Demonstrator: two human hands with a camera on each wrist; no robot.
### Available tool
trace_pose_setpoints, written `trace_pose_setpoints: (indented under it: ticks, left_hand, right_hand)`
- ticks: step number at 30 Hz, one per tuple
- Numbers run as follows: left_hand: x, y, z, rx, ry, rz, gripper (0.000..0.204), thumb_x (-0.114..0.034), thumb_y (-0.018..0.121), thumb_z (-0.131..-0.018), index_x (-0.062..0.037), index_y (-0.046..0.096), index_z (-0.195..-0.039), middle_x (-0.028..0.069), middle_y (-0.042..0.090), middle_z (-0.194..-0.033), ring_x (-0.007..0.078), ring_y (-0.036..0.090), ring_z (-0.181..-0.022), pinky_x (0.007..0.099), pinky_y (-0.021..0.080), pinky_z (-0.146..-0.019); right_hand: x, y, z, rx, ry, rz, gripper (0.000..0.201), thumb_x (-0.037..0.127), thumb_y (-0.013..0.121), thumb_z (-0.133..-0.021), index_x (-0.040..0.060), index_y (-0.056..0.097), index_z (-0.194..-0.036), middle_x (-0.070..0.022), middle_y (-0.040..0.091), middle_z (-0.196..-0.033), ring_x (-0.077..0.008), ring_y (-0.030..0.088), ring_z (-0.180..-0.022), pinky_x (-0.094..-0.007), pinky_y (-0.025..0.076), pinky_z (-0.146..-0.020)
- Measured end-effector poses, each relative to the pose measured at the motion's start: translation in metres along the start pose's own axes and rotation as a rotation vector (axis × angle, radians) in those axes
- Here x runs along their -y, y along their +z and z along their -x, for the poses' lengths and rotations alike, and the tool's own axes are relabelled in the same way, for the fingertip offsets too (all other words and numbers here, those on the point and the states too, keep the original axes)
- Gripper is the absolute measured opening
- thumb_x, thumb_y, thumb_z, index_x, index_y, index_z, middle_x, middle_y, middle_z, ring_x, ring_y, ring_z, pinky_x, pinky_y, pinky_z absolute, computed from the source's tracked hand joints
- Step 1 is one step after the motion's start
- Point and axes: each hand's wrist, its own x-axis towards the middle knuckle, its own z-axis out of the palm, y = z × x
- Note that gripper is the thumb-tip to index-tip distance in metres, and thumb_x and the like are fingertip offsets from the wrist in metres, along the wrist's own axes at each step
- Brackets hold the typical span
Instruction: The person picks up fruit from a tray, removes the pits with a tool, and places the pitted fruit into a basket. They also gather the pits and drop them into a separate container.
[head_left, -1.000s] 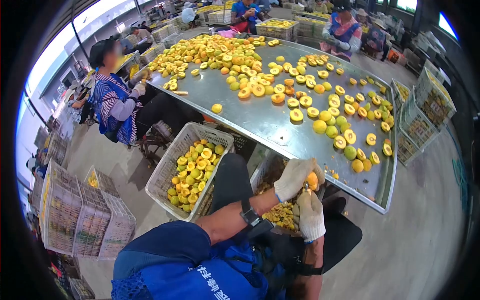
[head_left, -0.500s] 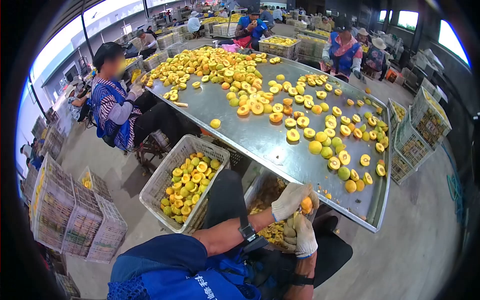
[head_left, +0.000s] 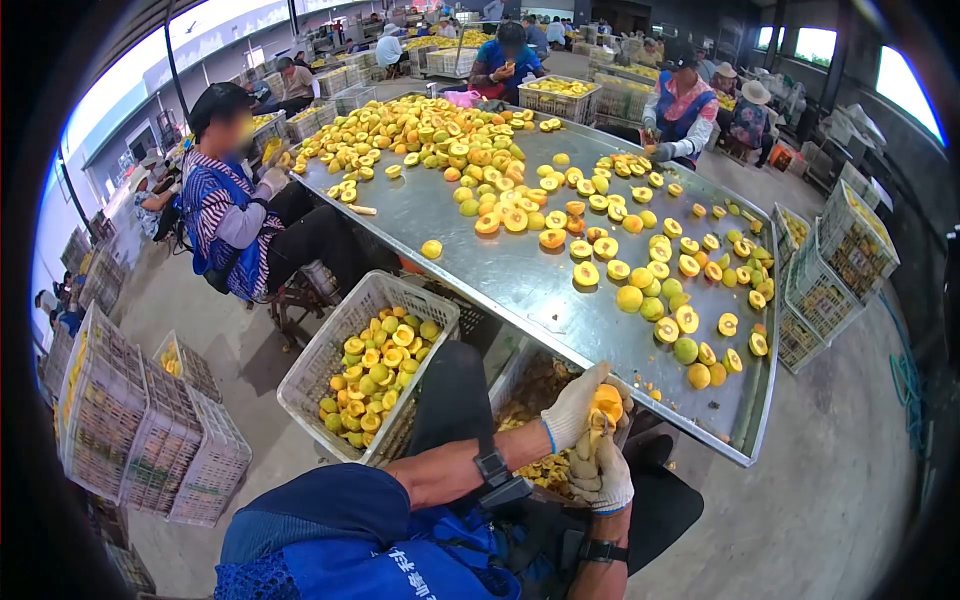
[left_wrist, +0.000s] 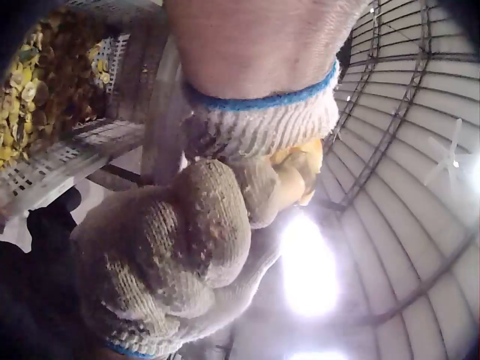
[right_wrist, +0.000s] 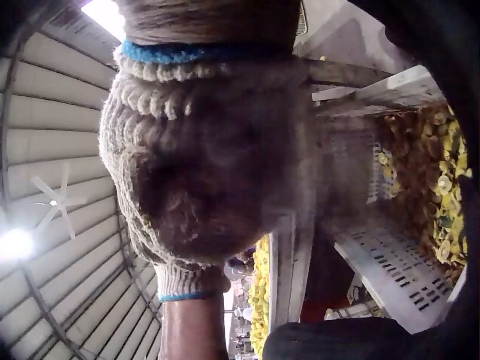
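Observation:
In the head view my gloved left hand (head_left: 572,412) holds a cut yellow peach (head_left: 606,402), its orange flesh showing on top. Just below, my gloved right hand (head_left: 603,478) is curled close against the peach's near side. Whatever sits inside those curled fingers is mostly covered by the glove. In the left wrist view a bit of the peach (left_wrist: 304,161) shows past the left cuff, and the right hand (left_wrist: 169,244) has its fingers folded tightly. The right wrist view shows the back of the right glove (right_wrist: 195,157), dark and blurred.
Halved peaches are spread over a metal table (head_left: 500,270) ahead. Under my hands stands a crate of scraps (head_left: 510,385); left of my knee, a crate (head_left: 300,385) of peach halves. Stacked crates (head_left: 160,430) stand left. A seated person (head_left: 235,210) works at the table's left.
The peach in my left hand showed its rounded outside before; now its cut orange flesh faces up. A metal tip seen at the right fingers one second ago is hidden. The head view has shifted slightly.

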Motion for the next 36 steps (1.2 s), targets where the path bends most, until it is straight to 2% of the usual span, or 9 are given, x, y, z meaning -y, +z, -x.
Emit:
trace_pose_setpoints:
  ticks: [9,16,20,22,24,26,27,29,36]
  left_hand:
    - [0.006,-0.051,-0.025,-0.099,-0.052,0.159,0.045,-0.047,0.044,-0.108,-0.006,0.062,-0.113,0.0118,0.069,-0.102,0.0297,0.07,-0.089,0.0428,0.059,-0.074]
    - [-0.031,-0.059,-0.004,-0.023,-0.096,0.191,0.028,-0.033,0.06,-0.103,-0.007,0.061,-0.114,0.0118,0.07,-0.102,0.0303,0.071,-0.089,0.0457,0.06,-0.074]
    - [-0.106,-0.087,0.042,-0.161,0.439,-0.21,0.042,0.013,0.079,-0.072,-0.0039,0.063,-0.106,0.0109,0.071,-0.101,0.025,0.072,-0.091,0.0402,0.059,-0.075]
    - [-0.155,-0.1,0.079,-0.456,0.97,-1.511,0.025,-0.002,0.078,-0.08,-0.0029,0.066,-0.102,0.0096,0.071,-0.095,0.023,0.071,-0.088,0.0371,0.058,-0.076]
    - [-0.184,-0.15,0.09,-0.575,0.706,-0.622,0.023,-0.02,0.072,-0.089,-0.0023,0.07,-0.104,0.01,0.072,-0.095,0.0235,0.07,-0.087,0.0375,0.057,-0.078]
    - [-0.204,-0.206,0.094,-1.019,0.612,-1.244,0.041,-0.038,0.057,-0.094,-0.0032,0.075,-0.108,0.0201,0.074,-0.105,0.0333,0.071,-0.101,0.0412,0.055,-0.087]
    - [-0.209,-0.209,0.103,-1.024,0.617,-1.248,0.041,-0.038,0.057,-0.094,-0.0032,0.075,-0.108,0.0201,0.074,-0.105,0.0333,0.071,-0.101,0.0412,0.055,-0.087]
    - [-0.215,-0.209,0.111,-1.254,0.257,-1.7,0.047,-0.042,0.057,-0.091,-0.0027,0.075,-0.11,0.0202,0.074,-0.11,0.0349,0.07,-0.104,0.0424,0.052,-0.094]
    - [-0.218,-0.135,-0.004,-0.624,0.426,-1.498,0.048,-0.043,0.059,-0.091,-0.0014,0.074,-0.11,0.0182,0.075,-0.102,0.0323,0.071,-0.097,0.0396,0.053,-0.089]
  right_hand:
    - [0.004,0.003,0.005,-0.234,-0.006,0.168,0.052,0.063,0.045,-0.104,0.0135,0.057,-0.093,0.003,0.044,-0.056,-0.0095,0.035,-0.036,-0.0257,0.028,-0.033]
    - [0.013,0.022,-0.003,-0.424,-0.107,0.387,0.04,0.046,0.054,-0.106,0.0113,0.059,-0.087,0.0012,0.047,-0.059,-0.0101,0.039,-0.04,-0.0275,0.031,-0.036]
    - [0.015,0.018,0.001,-0.376,-0.066,0.57,0.035,0.038,0.057,-0.105,0.0104,0.059,-0.084,0.002,0.049,-0.062,-0.0085,0.043,-0.046,-0.0263,0.033,-0.042]
    - [0.018,0.016,0.002,-0.356,0.04,0.482,0.034,0.038,0.057,-0.105,0.0106,0.059,-0.085,0.0025,0.048,-0.063,-0.0079,0.043,-0.047,-0.026,0.033,-0.042]
    - [0.011,0.004,-0.008,-0.372,0.006,0.498,0.033,0.038,0.056,-0.105,0.0112,0.059,-0.086,0.003,0.048,-0.064,-0.0072,0.042,-0.047,-0.0263,0.032,-0.04]
    - [0.014,0.008,-0.007,-0.429,-0.01,0.408,0.032,0.037,0.056,-0.105,0.0112,0.058,-0.086,0.003,0.049,-0.065,-0.0068,0.042,-0.047,-0.0259,0.033,-0.04]
    - [0.011,0.005,-0.01,-0.422,-0.012,0.405,0.032,0.037,0.056,-0.105,0.0112,0.058,-0.086,0.003,0.049,-0.065,-0.0068,0.042,-0.047,-0.0259,0.033,-0.04]
    - [0.004,-0.001,-0.019,-0.356,0.001,0.405,0.034,0.04,0.055,-0.106,0.011,0.058,-0.09,0.0026,0.049,-0.064,-0.0078,0.042,-0.045,-0.0258,0.036,-0.039]
    - [0.002,0.008,-0.028,-0.312,0.065,0.488,0.025,0.033,0.058,-0.105,0.0101,0.059,-0.095,0.0022,0.049,-0.066,-0.0073,0.044,-0.048,-0.0251,0.036,-0.042]
